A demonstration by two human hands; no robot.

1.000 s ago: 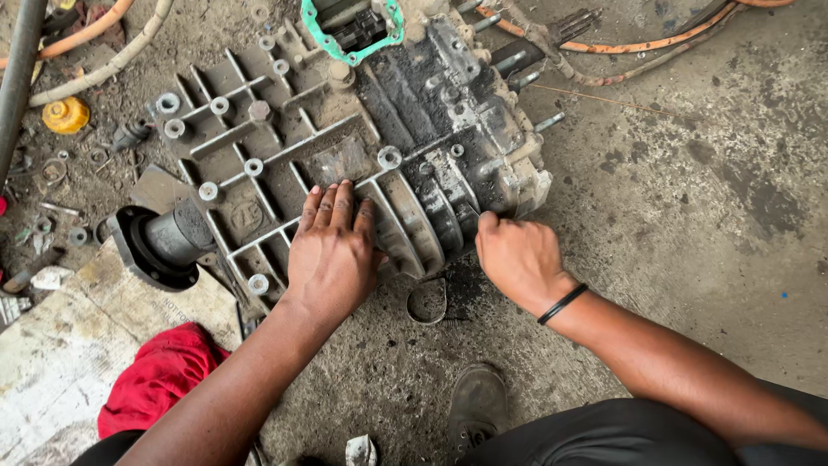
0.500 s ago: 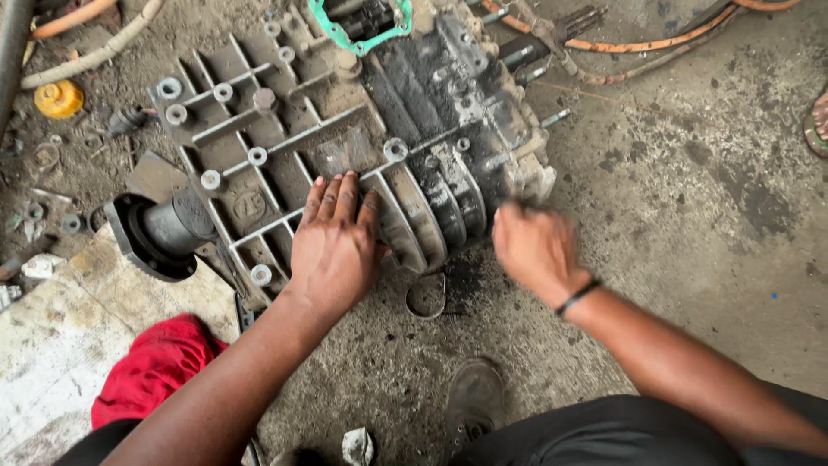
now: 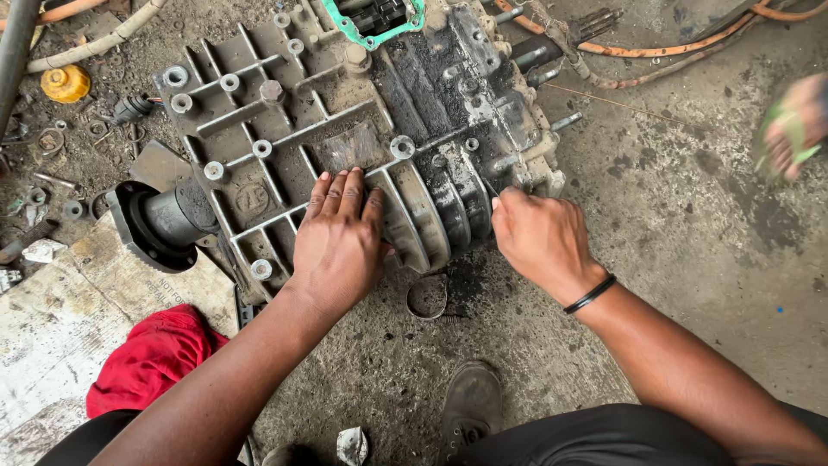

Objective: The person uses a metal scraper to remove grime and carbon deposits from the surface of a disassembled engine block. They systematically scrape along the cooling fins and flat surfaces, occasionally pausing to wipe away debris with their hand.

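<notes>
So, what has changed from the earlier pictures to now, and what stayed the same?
The right hand lifted off the ribbed grey metal gearbox casing for a moment and is back at its lower right edge, fingers now curled against the ribs. A blurred foot in a green sandal has come in at the right. The left hand stays flat on the casing, which has not moved.

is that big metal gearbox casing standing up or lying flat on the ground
Lying flat. The ribbed casing rests broad side up on the dirt floor, with the left hand spread on top of it.
</notes>
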